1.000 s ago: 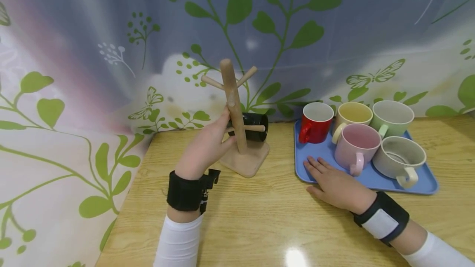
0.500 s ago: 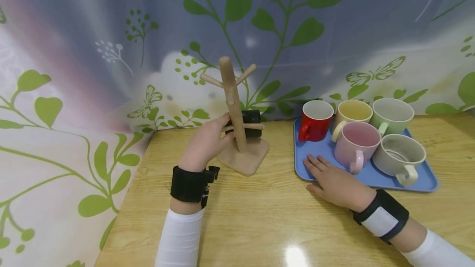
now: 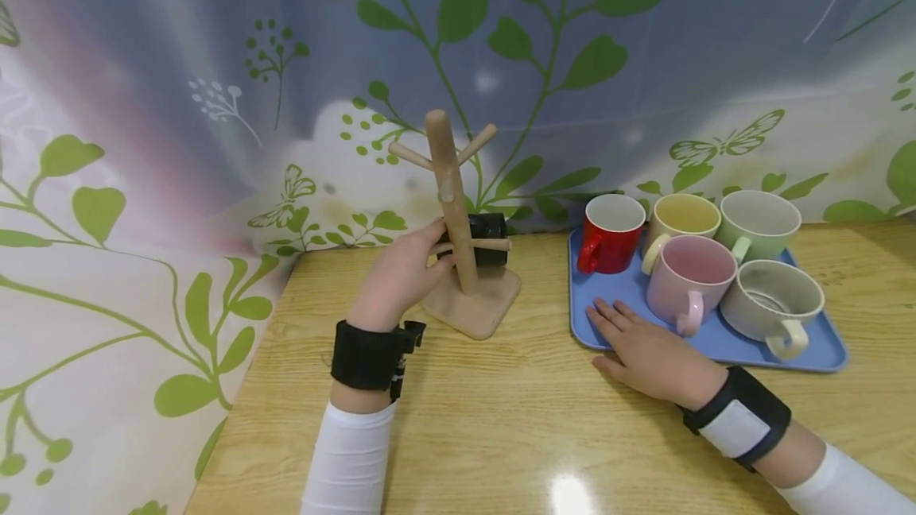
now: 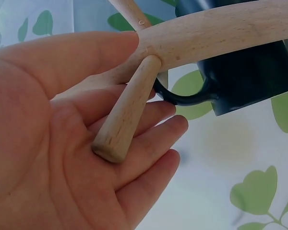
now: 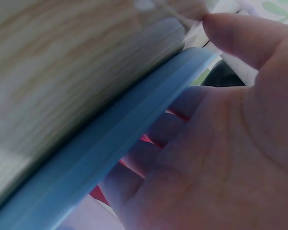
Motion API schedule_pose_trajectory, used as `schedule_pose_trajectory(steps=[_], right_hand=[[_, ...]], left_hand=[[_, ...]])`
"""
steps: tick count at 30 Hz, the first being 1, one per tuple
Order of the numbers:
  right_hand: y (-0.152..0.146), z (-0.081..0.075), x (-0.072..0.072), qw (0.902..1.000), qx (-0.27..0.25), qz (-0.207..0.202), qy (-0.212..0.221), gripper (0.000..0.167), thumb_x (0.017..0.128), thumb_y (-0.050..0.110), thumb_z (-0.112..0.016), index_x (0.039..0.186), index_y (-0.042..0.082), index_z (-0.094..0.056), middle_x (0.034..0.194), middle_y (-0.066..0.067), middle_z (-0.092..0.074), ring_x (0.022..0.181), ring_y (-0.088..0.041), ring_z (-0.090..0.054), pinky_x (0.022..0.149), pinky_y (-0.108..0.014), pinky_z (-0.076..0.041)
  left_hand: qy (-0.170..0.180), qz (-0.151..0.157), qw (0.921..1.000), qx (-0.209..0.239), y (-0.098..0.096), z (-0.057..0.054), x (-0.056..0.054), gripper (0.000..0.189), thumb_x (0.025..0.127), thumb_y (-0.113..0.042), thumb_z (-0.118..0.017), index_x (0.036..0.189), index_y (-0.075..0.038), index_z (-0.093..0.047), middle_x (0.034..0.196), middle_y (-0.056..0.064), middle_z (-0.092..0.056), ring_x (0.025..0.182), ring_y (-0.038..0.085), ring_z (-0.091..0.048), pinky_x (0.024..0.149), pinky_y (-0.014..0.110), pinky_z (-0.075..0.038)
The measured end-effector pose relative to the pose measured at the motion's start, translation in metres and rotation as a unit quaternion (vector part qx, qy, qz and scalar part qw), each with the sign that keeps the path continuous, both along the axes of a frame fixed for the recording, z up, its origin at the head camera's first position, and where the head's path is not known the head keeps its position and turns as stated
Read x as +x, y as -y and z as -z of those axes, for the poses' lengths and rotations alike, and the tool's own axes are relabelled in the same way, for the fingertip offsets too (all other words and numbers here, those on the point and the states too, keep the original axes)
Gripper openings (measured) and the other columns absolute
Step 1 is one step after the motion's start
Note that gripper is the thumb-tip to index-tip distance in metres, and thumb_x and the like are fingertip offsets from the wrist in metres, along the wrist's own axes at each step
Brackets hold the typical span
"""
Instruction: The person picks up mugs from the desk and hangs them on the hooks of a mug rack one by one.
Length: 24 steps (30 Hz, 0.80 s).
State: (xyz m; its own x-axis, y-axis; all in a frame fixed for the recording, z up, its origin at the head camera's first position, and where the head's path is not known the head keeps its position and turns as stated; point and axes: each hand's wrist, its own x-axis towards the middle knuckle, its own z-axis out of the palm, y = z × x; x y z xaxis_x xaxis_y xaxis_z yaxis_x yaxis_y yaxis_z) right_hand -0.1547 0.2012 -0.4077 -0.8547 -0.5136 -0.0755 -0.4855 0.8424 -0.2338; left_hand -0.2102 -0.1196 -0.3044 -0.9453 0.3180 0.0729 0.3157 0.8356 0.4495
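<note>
Left hand (image 3: 401, 272) loose, fingers extended past a round wooden peg (image 4: 127, 112), tips by glossy black cylindrical mug's handle (image 4: 189, 100) | mug (image 3: 489, 226) behind pale wooden stand (image 3: 458, 221) | right hand (image 3: 654, 356) relaxed, flat over blue rectangular tray's (image 3: 590, 292) near edge | wood-grain table (image 3: 544, 284) open between — mug nearer post than a second ago

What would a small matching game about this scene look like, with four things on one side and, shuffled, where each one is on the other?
1. black mug
2. red mug
3. left hand
4. right hand

A. at the near left corner of the blue tray, fingers over it
B. sideways, behind the upright post of the wooden stand
C. upright, at the far left corner of the blue tray
D. at the left side of the wooden stand, thumb toward its post

Pairs: 1-B, 2-C, 3-D, 4-A
</note>
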Motion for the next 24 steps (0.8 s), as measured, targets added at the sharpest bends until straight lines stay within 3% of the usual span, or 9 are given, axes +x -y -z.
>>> schedule_pose_trajectory(steps=[15, 21, 24], right_hand=[[0.002, -0.008, -0.001, 1.0000, -0.007, -0.001, 0.003, 0.067, 0.094, 0.034, -0.060, 0.147, -0.002, -0.038, 0.154, -0.026, -0.036, 0.140, -0.051, -0.035, 0.110, -0.060, -0.038], [0.004, -0.011, -0.004, 0.9991, -0.003, 0.001, 0.043, 0.071, 0.094, 0.039, -0.060, 0.147, -0.002, -0.038, 0.154, -0.027, -0.036, 0.140, -0.050, -0.034, 0.110, -0.061, -0.037], [0.008, -0.015, -0.009, 0.9985, -0.019, 0.024, 0.045, 0.071, 0.095, 0.040, -0.058, 0.146, -0.005, -0.038, 0.151, -0.028, -0.040, 0.138, -0.048, -0.040, 0.109, -0.060, -0.039]], left_hand=[[-0.014, 0.007, 0.9998, -0.012, 0.001, -0.007, -0.001, 0.036, 0.099, -0.028, -0.056, 0.134, -0.020, -0.051, 0.138, 0.003, -0.060, 0.127, 0.024, -0.059, 0.102, 0.044, -0.050], [0.003, 0.008, 0.9999, -0.008, 0.004, -0.003, 0.000, 0.044, 0.100, -0.028, -0.055, 0.142, -0.022, -0.047, 0.142, 0.003, -0.057, 0.130, 0.024, -0.056, 0.105, 0.044, -0.049], [0.011, 0.008, 0.9999, -0.003, 0.007, -0.002, 0.000, 0.048, 0.100, -0.027, -0.054, 0.146, -0.021, -0.043, 0.146, 0.003, -0.053, 0.133, 0.025, -0.054, 0.108, 0.044, -0.047]])
